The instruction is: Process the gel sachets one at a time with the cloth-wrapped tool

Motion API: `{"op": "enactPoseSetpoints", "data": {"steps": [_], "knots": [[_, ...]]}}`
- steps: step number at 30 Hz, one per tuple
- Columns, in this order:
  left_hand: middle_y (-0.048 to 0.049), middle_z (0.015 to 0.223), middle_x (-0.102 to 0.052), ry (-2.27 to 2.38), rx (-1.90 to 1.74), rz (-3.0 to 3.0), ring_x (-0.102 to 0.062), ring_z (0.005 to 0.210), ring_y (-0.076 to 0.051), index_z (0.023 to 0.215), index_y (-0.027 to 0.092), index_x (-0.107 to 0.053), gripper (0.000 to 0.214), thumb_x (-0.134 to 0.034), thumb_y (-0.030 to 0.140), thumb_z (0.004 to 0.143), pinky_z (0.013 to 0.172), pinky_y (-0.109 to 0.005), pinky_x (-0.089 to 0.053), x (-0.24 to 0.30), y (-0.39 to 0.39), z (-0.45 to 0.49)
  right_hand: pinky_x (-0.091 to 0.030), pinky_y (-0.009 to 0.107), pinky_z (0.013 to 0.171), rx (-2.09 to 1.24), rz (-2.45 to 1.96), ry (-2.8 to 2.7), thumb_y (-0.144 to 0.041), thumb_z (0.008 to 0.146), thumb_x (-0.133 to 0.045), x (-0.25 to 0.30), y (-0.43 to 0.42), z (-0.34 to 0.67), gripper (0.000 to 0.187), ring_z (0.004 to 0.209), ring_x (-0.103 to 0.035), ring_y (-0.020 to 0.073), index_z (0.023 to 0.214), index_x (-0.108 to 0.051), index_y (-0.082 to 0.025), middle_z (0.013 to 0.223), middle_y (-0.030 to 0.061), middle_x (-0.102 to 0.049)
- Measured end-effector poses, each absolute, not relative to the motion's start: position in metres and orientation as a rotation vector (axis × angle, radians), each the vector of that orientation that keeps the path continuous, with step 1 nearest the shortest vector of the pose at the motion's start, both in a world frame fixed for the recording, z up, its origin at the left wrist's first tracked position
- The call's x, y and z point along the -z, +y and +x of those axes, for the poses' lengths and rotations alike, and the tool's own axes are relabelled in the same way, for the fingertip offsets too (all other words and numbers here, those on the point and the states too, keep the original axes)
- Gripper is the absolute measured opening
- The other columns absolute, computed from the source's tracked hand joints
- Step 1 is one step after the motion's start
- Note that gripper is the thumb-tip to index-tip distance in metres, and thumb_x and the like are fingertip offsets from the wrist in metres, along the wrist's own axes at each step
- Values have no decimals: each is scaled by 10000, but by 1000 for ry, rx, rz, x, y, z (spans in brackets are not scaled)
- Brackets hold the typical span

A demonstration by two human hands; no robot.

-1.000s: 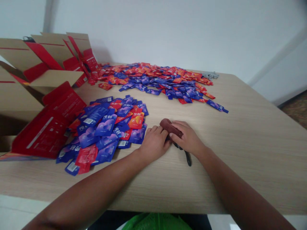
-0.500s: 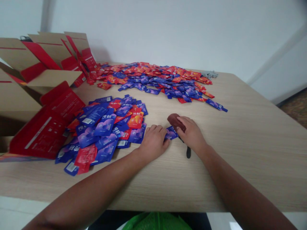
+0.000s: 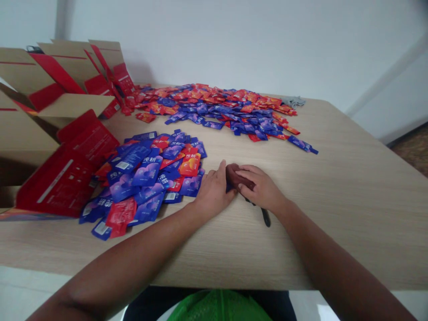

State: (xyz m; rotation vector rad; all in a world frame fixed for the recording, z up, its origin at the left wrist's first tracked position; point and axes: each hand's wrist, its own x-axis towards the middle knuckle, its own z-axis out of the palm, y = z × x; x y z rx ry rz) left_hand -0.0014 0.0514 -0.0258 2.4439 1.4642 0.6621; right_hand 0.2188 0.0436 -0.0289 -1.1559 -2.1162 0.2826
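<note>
My right hand (image 3: pixel 262 187) is closed over a rounded, reddish-brown object (image 3: pixel 232 175) whose exact kind I cannot make out. Beneath that object a small blue sachet (image 3: pixel 229 185) lies on the table, mostly covered. My left hand (image 3: pixel 214 187) holds the sachet's left side, its thumb low and one finger raised against the brown object. Out from under my right hand runs a narrow black handle-like piece (image 3: pixel 266 218), its other end hidden. Left of my hands spreads a pile of blue and red sachets (image 3: pixel 147 171), close to my left fingers.
Open cardboard boxes with red printed flaps (image 3: pixel 63 178) crowd the left side. Along the back of the table (image 3: pixel 334 187), near the wall, stretches a long heap of red and blue sachets (image 3: pixel 217 107). Grey crumpled material (image 3: pixel 294 102) sits at its right end.
The brown object has moved left and down, so it now covers most of the blue sachet. My right hand went with it. One left finger has lifted. The black piece swung slightly right.
</note>
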Motion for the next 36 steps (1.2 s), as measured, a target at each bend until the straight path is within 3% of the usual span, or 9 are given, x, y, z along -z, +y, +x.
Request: {"op": "enactPoseSetpoints", "data": {"steps": [8,16,26,31,36], "knots": [[-212,1440,-661,1427,-630,2445,-622,1283,-384,1685,109,-191,968,-709,445,940,1086,-535,-492,26,52,-3,-560,519,1141,-288,-1121,-2141,-237,910,-716,30,43,217,424,1311,-663,309,1335,-727,-245,1442,134,-660],[-172,1371,-709,1410,-583,2433,-614,1264,-356,1684,108,-218,936,-697,392,931,1111,-525,-473,22,52,-3,-571,572,1097,-153,-1401,-2035,-249,901,-706,38,56,230,383,1218,-679,348,1280,-748,-226,1336,143,-697],[-168,1374,-703,1429,-552,2433,-600,1288,-364,1681,128,-241,919,-699,399,932,1122,-533,-458,20,51,-3,-557,609,1100,-115,-1527,-1994,-274,905,-698,40,56,235,409,1223,-668,371,1311,-736,-232,1368,154,-683],[-170,1390,-696,1430,-549,2434,-598,1295,-362,1680,128,-237,916,-696,397,933,1119,-530,-458,20,51,-3,-556,564,1117,-111,-1401,-1908,-267,910,-693,31,51,227,354,1246,-675,346,1257,-743,-219,1361,151,-692],[-201,1452,-658,1422,-563,2435,-613,1287,-367,1658,100,-271,905,-706,401,923,1103,-515,-475,20,52,-2,-590,496,1065,-343,-1108,-2065,-246,921,-683,17,41,216,316,1201,-709,291,1232,-735,-270,1325,97,-719]]}}
